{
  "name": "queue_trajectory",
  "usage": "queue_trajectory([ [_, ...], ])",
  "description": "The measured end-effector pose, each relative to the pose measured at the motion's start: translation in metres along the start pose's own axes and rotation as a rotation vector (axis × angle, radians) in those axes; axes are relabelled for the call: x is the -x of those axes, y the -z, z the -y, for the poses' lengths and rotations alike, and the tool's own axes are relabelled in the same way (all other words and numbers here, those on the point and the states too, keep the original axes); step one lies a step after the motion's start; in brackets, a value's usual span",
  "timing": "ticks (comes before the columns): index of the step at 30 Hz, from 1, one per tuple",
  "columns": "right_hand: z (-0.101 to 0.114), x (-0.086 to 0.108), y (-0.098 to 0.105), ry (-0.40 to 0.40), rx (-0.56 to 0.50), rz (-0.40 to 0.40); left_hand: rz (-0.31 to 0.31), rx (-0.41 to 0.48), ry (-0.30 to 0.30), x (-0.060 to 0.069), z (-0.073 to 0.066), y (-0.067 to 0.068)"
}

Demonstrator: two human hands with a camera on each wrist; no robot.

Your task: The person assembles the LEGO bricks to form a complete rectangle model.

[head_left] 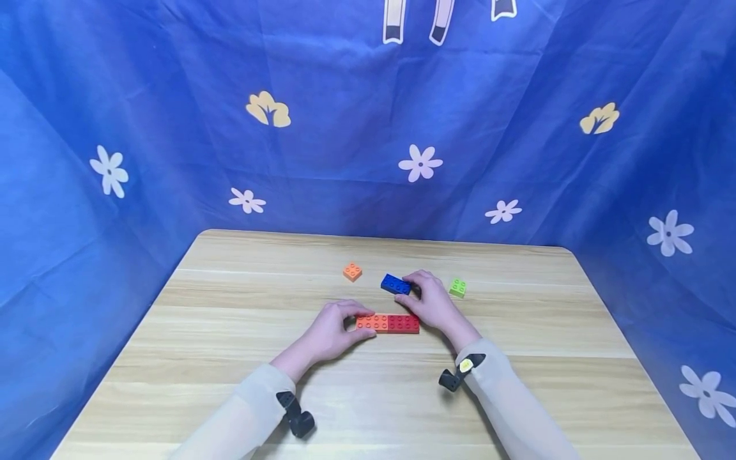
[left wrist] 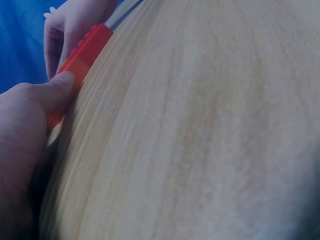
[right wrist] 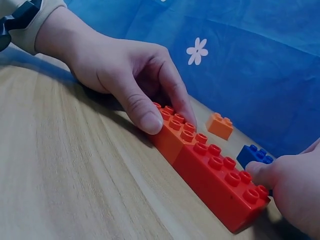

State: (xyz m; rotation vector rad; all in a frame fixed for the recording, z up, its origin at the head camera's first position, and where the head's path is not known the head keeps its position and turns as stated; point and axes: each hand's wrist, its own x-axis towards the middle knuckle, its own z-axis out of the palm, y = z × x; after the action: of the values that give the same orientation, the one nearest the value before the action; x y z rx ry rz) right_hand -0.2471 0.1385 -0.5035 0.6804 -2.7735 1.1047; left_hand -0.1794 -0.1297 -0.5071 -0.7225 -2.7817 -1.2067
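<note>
Inside table edges (head_left: 287,236): fingers (right wrist: 141,113) pinch orange-red row (head_left: 388,324), blue brick (head_left: 393,283); gap between.

We see a blue fabric backdrop (head_left: 333,160) hanging in creases behind and on both sides of a pale wood-grain table (head_left: 190,358) with rounded far corners. White flowers (head_left: 420,163) and two yellow leafy motifs (head_left: 268,110) are printed on it; the pale striped shapes (head_left: 394,19) cut off at the top may be legs. Towards the table's far edge we find an orange four-stud brick (head_left: 352,272) and, well to its right, a lime-green four-stud brick (head_left: 457,288).
</note>
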Motion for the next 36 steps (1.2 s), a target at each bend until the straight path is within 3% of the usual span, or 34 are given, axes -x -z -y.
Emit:
queue_trajectory([
  [17,-0.002,0.001,-0.001,-0.057,-0.063,-0.03,0.006,-0.002,0.024,0.001,-0.002,0.0],
  [36,0.032,0.025,0.017,-0.05,-0.157,0.016,0.004,0.007,0.029,0.002,-0.004,0.001],
])
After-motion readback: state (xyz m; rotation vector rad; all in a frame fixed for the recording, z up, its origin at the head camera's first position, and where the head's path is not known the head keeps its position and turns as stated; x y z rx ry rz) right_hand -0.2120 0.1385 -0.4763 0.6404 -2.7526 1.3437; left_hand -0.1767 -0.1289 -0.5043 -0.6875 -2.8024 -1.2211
